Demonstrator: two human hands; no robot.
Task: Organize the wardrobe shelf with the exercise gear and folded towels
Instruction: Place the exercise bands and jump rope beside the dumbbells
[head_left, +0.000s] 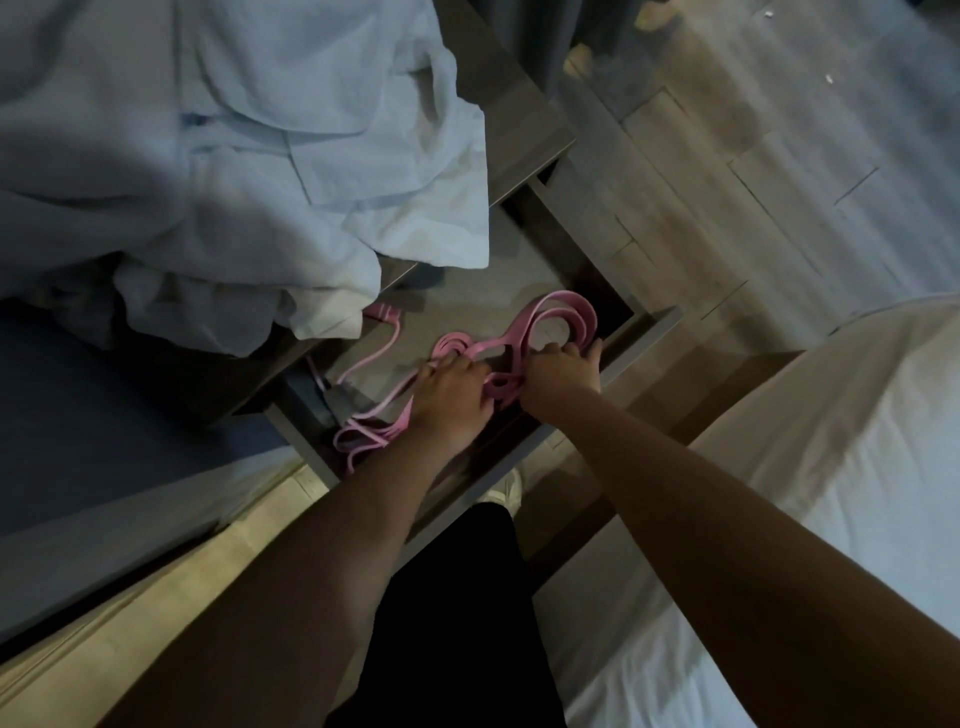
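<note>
Fingers (558, 353) of both hands clutch pink bands (519, 338) near the drawer's (641, 317) right edge.

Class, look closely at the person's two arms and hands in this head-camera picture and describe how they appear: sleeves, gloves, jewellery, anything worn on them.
Both forearms are bare along their whole visible length: no sleeves show. The left hand and the right hand wear no gloves. No watch, bracelet or ring is visible, though the light is dim and the fingers are partly hidden. No markings can be made out on either arm.

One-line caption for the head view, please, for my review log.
Both hands, left hand and right hand, gather looped pink resistance bands on the wardrobe shelf, beside rumpled white towels.
</note>
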